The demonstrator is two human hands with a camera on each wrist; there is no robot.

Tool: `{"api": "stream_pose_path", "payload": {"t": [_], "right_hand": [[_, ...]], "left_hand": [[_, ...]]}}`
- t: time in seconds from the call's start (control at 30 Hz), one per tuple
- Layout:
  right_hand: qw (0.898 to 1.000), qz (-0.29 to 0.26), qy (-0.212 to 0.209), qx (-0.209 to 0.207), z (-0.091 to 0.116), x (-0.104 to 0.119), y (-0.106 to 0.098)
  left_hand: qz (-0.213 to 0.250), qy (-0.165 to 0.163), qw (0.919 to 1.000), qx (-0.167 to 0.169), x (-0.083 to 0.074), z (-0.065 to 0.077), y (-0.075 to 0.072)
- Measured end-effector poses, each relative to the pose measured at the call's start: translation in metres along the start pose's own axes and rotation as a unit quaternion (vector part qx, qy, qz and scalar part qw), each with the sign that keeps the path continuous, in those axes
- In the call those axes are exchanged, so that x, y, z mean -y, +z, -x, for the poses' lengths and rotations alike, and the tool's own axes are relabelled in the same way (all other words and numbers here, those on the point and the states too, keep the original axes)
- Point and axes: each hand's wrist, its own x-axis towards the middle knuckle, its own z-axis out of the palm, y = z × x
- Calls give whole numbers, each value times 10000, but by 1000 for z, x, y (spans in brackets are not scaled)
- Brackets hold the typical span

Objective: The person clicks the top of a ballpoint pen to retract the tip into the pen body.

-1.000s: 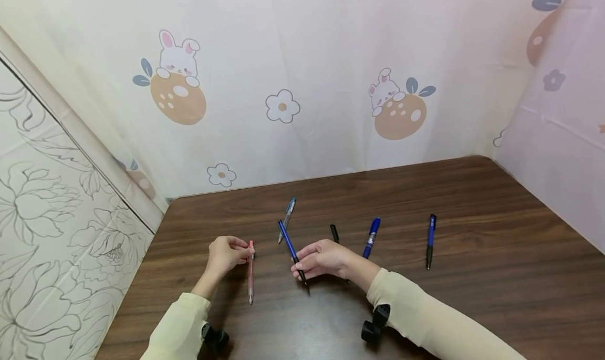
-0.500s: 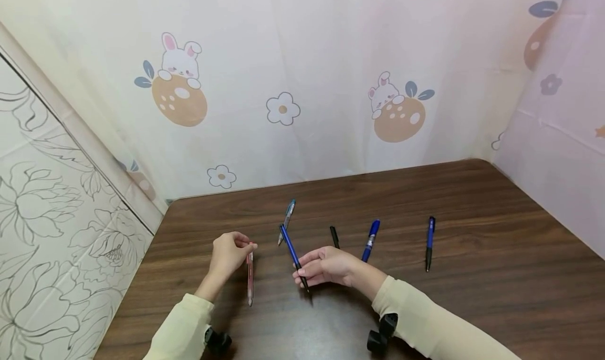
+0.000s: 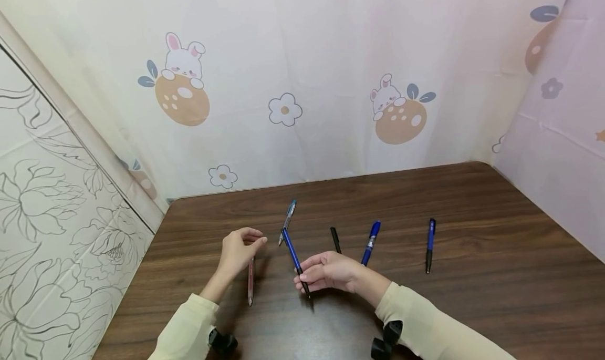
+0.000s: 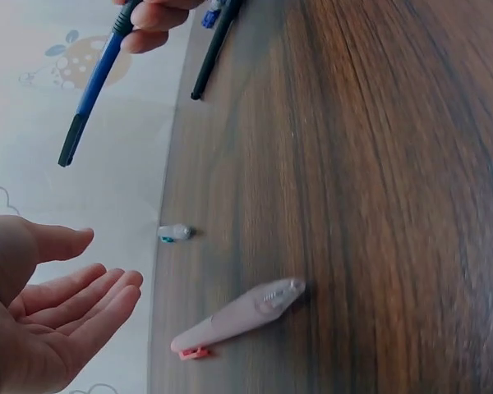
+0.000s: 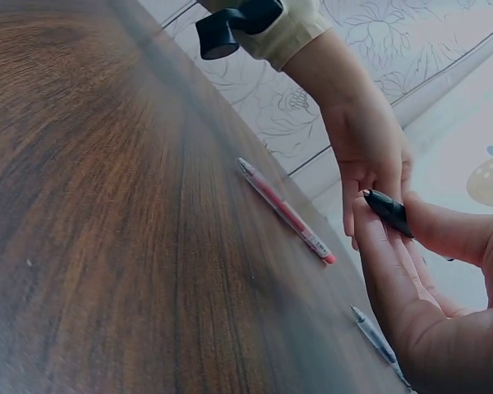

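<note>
My right hand (image 3: pixel 333 270) pinches a blue ballpoint pen (image 3: pixel 291 250) near its black grip, between thumb and fingers. The pen slants above the table, its tip toward me. Beyond the red pen (image 3: pixel 251 286), my left hand (image 3: pixel 240 252) hovers with thumb and fingers apart and nothing between them, as the left wrist view shows. That red pen lies on the table, its top end hidden by the left hand in the head view; in the right wrist view the whole red pen (image 5: pixel 286 212) shows, with its pinkish-red end and clear tip.
A clear pen with a light-blue top (image 3: pixel 290 213) lies behind the held pen. A black pen (image 3: pixel 335 238), partly hidden by the right hand, and a blue capped pen (image 3: pixel 372 242) lie beyond that arm. Another blue-and-black pen (image 3: pixel 430 244) is farther right. A patterned curtain (image 3: pixel 331 139) borders the wooden table.
My left hand has let go of the red pen's top end and risen a little to the right. The red pen stays on the table. The right hand still holds the blue pen.
</note>
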Motion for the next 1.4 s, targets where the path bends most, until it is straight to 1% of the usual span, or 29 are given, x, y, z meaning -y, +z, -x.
{"api": "stream_pose_path", "payload": {"t": [0.1,0.17,0.23,0.3,0.37,0.47,0.6,0.73,0.87,1.03,1.1,1.23,1.3,1.4], "right_hand": [[10000,-21,10,19,0,-1,0],[10000,-21,4,15,1,-2,0],[10000,-14,3,10,1,-2,1],[10000,-7,-5,-1,1,-2,1],[10000,-2,-3,-14,1,-2,2],[10000,5,13,-33,0,-2,3],[10000,21,25,-44,-1,-3,3],[10000,17,40,-24,-2,-3,3],[10000,14,51,14,-2,-3,4],[10000,22,55,61,-3,-3,5],[9999,29,59,86,-4,-3,5],[9999,-4,91,125,-5,-4,3],[9998,-31,108,144,-6,-4,2],[9997,-105,118,192,-7,-6,0]], "left_hand": [[149,-79,9999,20,-1,0,3],[372,-173,9991,73,-1,-1,6],[664,-300,9972,149,-1,-1,8],[1123,-448,9923,281,-1,-2,11],[1552,-565,9854,413,-2,-1,13],[2125,-762,9723,606,-5,-1,15],[2599,-944,9576,812,-10,0,16],[3026,-1059,9420,994,-14,0,18],[3380,-1219,9259,1169,-17,-1,20],[3741,-1390,9039,1542,-20,-4,23],[3794,-1385,8990,1690,-22,-5,23],[3902,-1385,8910,1861,-27,-5,23],[4016,-1367,8853,1905,-29,-6,24],[4221,-1395,8741,1959,-32,-7,26]]}}
